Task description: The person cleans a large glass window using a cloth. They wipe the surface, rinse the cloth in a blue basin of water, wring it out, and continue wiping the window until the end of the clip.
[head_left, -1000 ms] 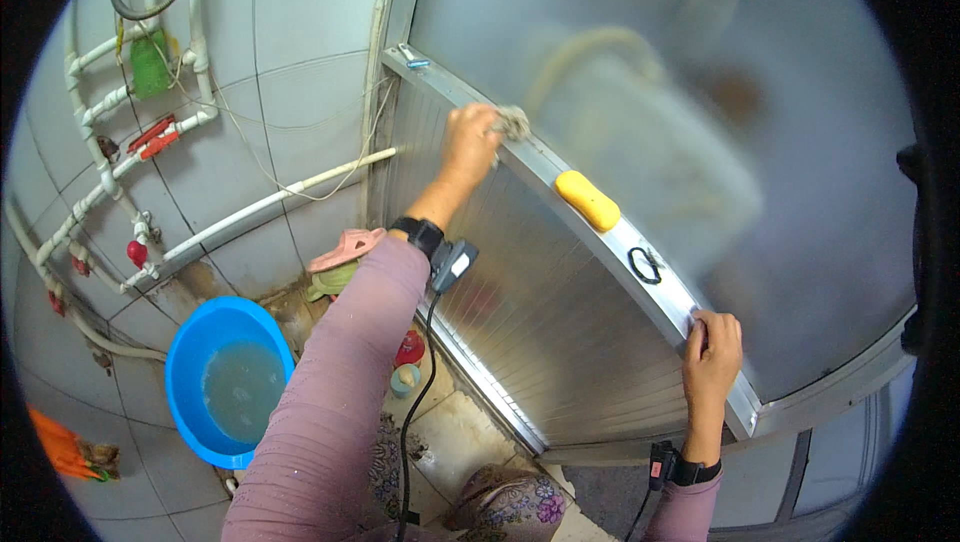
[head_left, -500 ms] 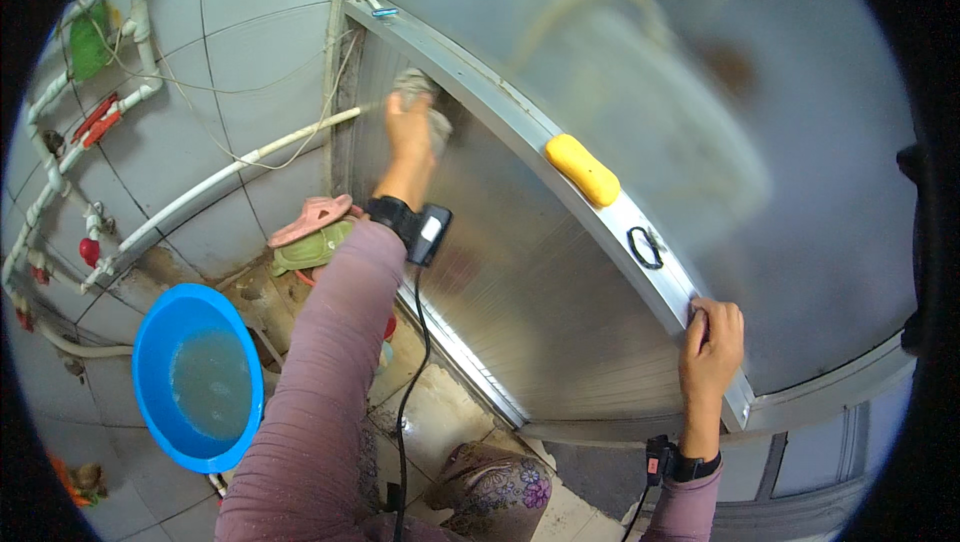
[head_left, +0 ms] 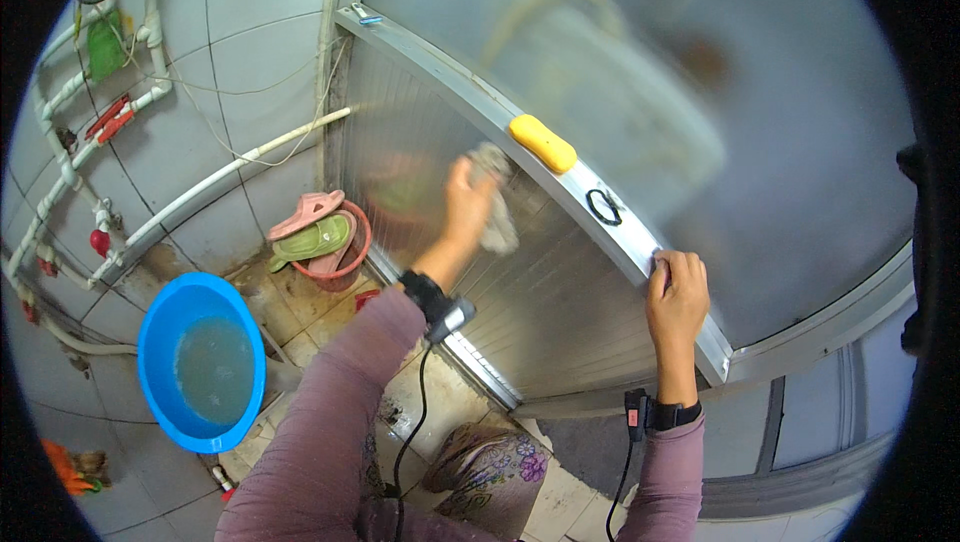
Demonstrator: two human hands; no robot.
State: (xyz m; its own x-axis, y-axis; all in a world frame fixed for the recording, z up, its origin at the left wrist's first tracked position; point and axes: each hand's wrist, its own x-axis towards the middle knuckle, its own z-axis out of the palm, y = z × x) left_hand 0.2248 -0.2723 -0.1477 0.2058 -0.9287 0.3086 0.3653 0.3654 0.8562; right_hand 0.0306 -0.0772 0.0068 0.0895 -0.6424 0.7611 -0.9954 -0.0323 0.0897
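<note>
My left hand (head_left: pixel 470 207) presses a greyish-white cloth (head_left: pixel 498 232) against the lower frosted panel (head_left: pixel 560 322) of a metal-framed partition. Its fingers are closed over the bunched cloth. On the right, my right hand (head_left: pixel 678 294) grips the partition's metal rail (head_left: pixel 622 247) close to its near end, fingertips hooked over the edge. Along that rail, between the two hands, lie a yellow oblong bar (head_left: pixel 543 143) and a black loop (head_left: pixel 604 207), apparently a hair tie. Farther up, a small blue-and-white item (head_left: pixel 366 16) rests on the rail.
On the left stands a blue basin (head_left: pixel 150 367) of cloudy water. A pink basket (head_left: pixel 358 260) holds pink and green clogs (head_left: pixel 318 237) by the wall. White pipes (head_left: pixel 235 164) with red valves run along the tiles. A cable hangs from my left wrist.
My left hand has moved the cloth right and down across the frosted panel. My right hand keeps its grip on the rail. The view has shifted slightly, and the basket of clogs shows more fully.
</note>
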